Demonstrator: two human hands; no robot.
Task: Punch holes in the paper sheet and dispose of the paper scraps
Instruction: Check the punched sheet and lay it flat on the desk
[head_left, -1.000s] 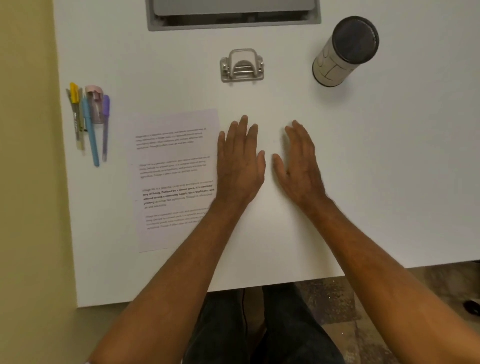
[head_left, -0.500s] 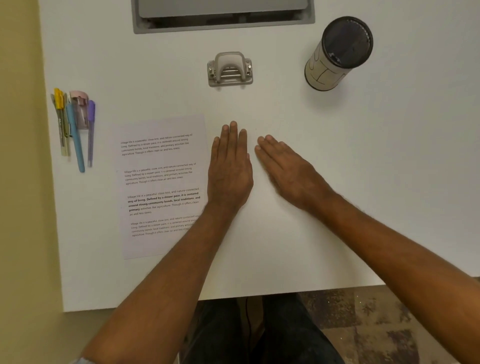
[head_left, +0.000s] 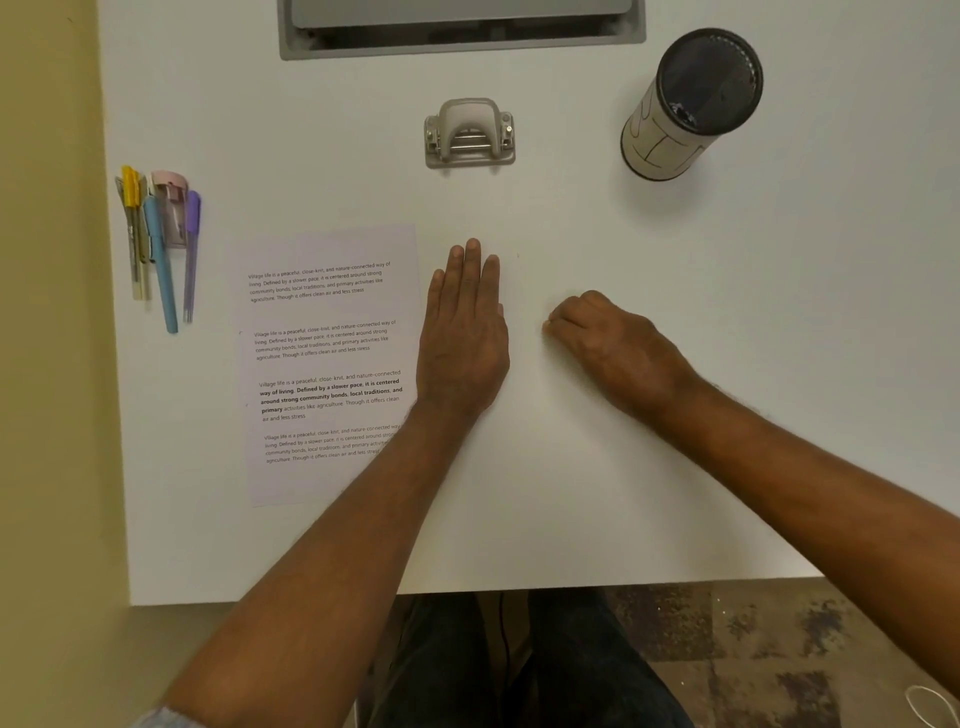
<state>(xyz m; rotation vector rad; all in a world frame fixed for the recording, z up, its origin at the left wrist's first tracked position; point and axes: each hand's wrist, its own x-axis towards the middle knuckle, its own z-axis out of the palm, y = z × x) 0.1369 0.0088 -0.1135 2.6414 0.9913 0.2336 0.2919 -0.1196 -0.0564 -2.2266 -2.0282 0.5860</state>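
left hand (head_left: 462, 332) flat, fingers straight, touching paper sheet (head_left: 327, 364) edge; right hand (head_left: 618, 348) curled, empty, apart

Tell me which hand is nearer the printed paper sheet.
Left. The left hand lies flat right at the paper sheet's right edge; the right hand, fingers curled, rests on the table further right, apart from it.

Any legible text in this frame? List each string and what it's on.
All readable text is on the paper sheet, four printed paragraphs:
"Village life is a peaceful, close-knit, and nature-connected way of living. Defined by a slower pace, it is centered around strong community bonds, local traditions, and primary activities like agriculture. Though it offers clean air and less stress"
Third paragraph repeats this, partly bold.
Fourth paragraph: ends hidden by the left forearm.
Pens: print too small to read.
Cup: drawn lines only, no words.
Hole punch: none.
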